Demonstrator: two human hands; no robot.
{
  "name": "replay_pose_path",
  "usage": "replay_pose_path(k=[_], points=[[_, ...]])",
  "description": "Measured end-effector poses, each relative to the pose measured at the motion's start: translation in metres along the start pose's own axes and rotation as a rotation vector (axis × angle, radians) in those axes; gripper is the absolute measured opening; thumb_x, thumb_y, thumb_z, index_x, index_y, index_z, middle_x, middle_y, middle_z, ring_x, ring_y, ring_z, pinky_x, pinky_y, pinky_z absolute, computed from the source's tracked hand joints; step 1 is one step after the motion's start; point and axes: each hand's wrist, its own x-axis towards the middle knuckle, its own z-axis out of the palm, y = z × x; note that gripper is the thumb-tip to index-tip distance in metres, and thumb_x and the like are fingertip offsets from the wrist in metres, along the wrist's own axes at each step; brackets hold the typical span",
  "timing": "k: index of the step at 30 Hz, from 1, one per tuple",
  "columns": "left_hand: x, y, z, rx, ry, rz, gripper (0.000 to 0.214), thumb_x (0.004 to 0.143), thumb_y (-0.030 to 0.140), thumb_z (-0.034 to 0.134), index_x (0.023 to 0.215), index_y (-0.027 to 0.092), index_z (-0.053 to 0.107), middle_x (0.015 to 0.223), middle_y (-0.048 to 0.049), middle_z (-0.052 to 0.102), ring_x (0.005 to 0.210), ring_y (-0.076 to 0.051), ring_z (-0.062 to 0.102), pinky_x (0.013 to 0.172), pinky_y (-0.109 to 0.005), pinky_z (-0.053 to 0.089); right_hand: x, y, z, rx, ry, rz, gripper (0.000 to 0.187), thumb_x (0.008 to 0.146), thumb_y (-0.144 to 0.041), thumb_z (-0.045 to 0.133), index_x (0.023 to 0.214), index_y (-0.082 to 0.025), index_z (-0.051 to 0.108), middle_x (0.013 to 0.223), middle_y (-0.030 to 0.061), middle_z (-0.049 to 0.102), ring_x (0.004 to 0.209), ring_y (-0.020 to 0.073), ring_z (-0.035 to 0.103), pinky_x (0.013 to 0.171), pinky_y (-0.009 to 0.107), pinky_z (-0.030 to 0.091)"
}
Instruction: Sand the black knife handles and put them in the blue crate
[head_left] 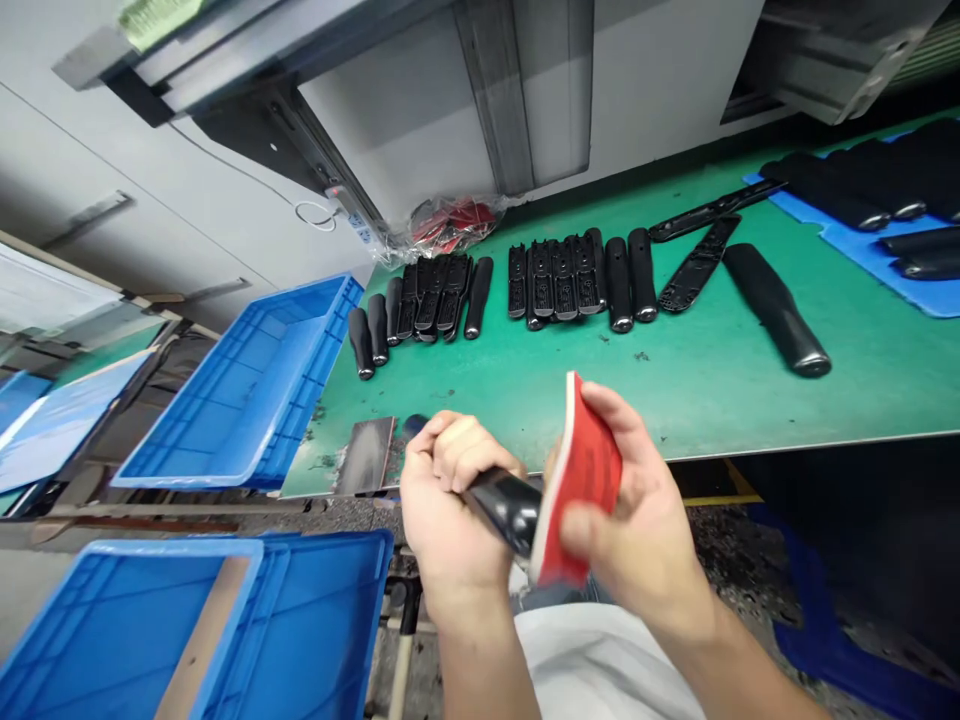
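My left hand (457, 500) is closed around a glossy black handle (506, 510), whose far end pokes out past my fingers. My right hand (630, 510) grips a red sanding block (583, 480) with a pale edge and presses it against the handle's near end. Both hands are just in front of the edge of the green work mat (675, 400). On the mat lie rows of black handles and grip parts (562, 280), another group of them (427, 297), and a large single handle (776, 310). A dark abrasive sheet (367, 455) lies at the mat's near corner.
Blue plastic crates stand to the left (247, 390) and near left (195, 620). A blue foam pad (862, 240) with more black handles lies at the far right. A plastic bag with red contents (450, 225) sits at the back, below grey cabinetry.
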Motion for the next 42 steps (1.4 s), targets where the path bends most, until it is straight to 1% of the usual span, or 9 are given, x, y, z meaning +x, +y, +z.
replay_pose_path(k=[3, 7, 13, 23, 27, 31, 34, 39, 42], points=[[0.003, 0.001, -0.002, 0.036, -0.008, 0.035, 0.035, 0.103, 0.016, 0.018, 0.070, 0.024, 0.028, 0.047, 0.0109, 0.026, 0.033, -0.003, 0.031, 0.034, -0.009, 0.030, 0.000, -0.003, 0.002, 0.001, 0.096, -0.010, 0.069, 0.079, -0.022, 0.093, 0.136, -0.038, 0.057, 0.118, -0.0001, 0.061, 0.092, 0.0153, 0.062, 0.075, 0.018, 0.058], [-0.001, 0.004, 0.001, -0.080, 0.054, -0.010, 0.034, 0.102, 0.017, 0.023, 0.070, 0.023, 0.032, 0.048, 0.0110, 0.025, 0.033, -0.003, 0.029, 0.034, -0.009, 0.029, 0.008, 0.003, -0.004, 0.008, -0.089, 0.015, 0.073, 0.076, -0.023, 0.095, 0.137, -0.038, 0.057, 0.115, 0.0002, 0.064, 0.091, 0.0165, 0.062, 0.080, 0.021, 0.058], [-0.007, 0.012, -0.001, -0.384, 0.011, -0.109, 0.028, 0.098, 0.022, 0.039, 0.071, 0.021, 0.045, 0.049, 0.0116, 0.025, 0.034, -0.004, 0.026, 0.032, -0.013, 0.025, 0.018, 0.003, -0.023, -0.121, 0.167, -0.055, 0.072, 0.077, -0.021, 0.093, 0.136, -0.037, 0.056, 0.127, -0.0006, 0.057, 0.096, 0.0150, 0.061, 0.080, 0.018, 0.059], [0.003, 0.005, -0.009, -0.400, 0.015, -0.170, 0.034, 0.101, 0.030, 0.036, 0.072, 0.020, 0.048, 0.050, 0.0105, 0.027, 0.035, -0.005, 0.026, 0.034, -0.015, 0.027, -0.008, -0.017, 0.007, 0.039, 0.008, 0.014, 0.072, 0.080, -0.021, 0.091, 0.139, -0.040, 0.053, 0.089, -0.0010, 0.061, 0.070, 0.0124, 0.058, 0.065, 0.017, 0.059], [-0.002, 0.003, -0.007, -0.381, 0.055, -0.160, 0.037, 0.105, 0.033, 0.033, 0.072, 0.020, 0.047, 0.050, 0.0105, 0.027, 0.035, -0.005, 0.027, 0.034, -0.013, 0.028, 0.000, -0.013, 0.010, 0.114, -0.196, 0.052, 0.072, 0.076, -0.023, 0.095, 0.135, -0.039, 0.058, 0.098, -0.0016, 0.065, 0.075, 0.0122, 0.062, 0.067, 0.015, 0.059], [-0.014, 0.011, -0.009, -0.388, -0.210, -0.316, 0.030, 0.106, 0.031, 0.032, 0.088, 0.018, 0.052, 0.055, 0.0105, 0.030, 0.037, -0.003, 0.031, 0.035, -0.008, 0.030, 0.027, -0.002, -0.016, -0.201, -0.026, -0.046, 0.068, 0.075, -0.021, 0.095, 0.133, -0.034, 0.061, 0.127, 0.0002, 0.061, 0.098, 0.0146, 0.063, 0.080, 0.013, 0.058], [-0.016, 0.017, -0.008, -0.332, -0.414, -0.329, 0.020, 0.104, 0.033, 0.042, 0.114, 0.017, 0.049, 0.060, 0.0115, 0.033, 0.038, -0.002, 0.034, 0.034, -0.005, 0.031, 0.031, -0.005, -0.033, -0.232, 0.107, -0.069, 0.070, 0.080, -0.021, 0.091, 0.139, -0.035, 0.057, 0.137, 0.0016, 0.057, 0.113, 0.0185, 0.061, 0.087, 0.019, 0.059], [-0.002, 0.010, -0.007, 0.012, -0.251, -0.205, 0.033, 0.104, 0.047, 0.046, 0.087, 0.019, 0.050, 0.070, 0.0039, 0.054, 0.056, -0.004, 0.058, 0.049, -0.007, 0.048, 0.013, -0.022, -0.035, -0.032, -0.006, 0.091, 0.057, 0.086, -0.015, 0.081, 0.135, -0.037, 0.063, 0.128, 0.0019, 0.064, 0.112, 0.0196, 0.063, 0.091, 0.027, 0.059], [0.005, 0.003, -0.011, 0.151, -0.207, -0.232, 0.043, 0.102, 0.054, 0.043, 0.107, 0.014, 0.060, 0.058, 0.0070, 0.052, 0.050, -0.004, 0.059, 0.045, -0.008, 0.047, 0.012, -0.028, -0.035, 0.092, 0.026, 0.181, 0.057, 0.082, -0.010, 0.076, 0.132, -0.035, 0.063, 0.101, 0.0005, 0.062, 0.083, 0.0146, 0.060, 0.077, 0.023, 0.059]])
